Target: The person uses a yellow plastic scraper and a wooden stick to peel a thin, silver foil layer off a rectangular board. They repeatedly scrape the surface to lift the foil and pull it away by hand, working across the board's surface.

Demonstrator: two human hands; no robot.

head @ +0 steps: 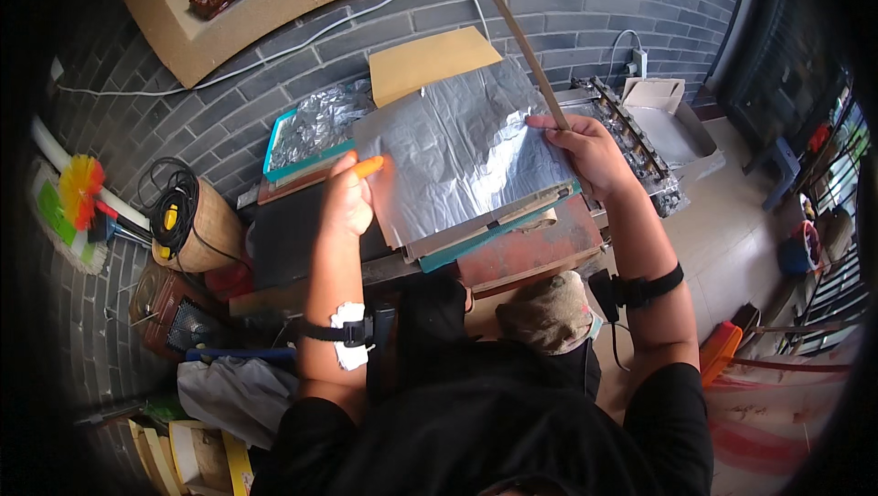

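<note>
A wrinkled sheet of silver foil [466,153] lies over a stack of flat boards with a teal edge [494,234] in front of me. My left hand [351,198] is at the foil's left edge, with orange covers on its fingertips; whether it pinches the sheet is hidden by blur. My right hand [593,153] holds the lower end of a long thin wooden strip [518,33] between thumb and fingers, over the foil's right side. The strip slants up toward the brick wall. Behind the foil stands a tan board [432,64].
A teal tray with crumpled foil [319,126] is at the back left. To the right are a metal fixture [631,136] and an open cardboard box [675,129]. A basket with black cable [206,228] stands left. A cloth-covered object [549,311] is near my lap.
</note>
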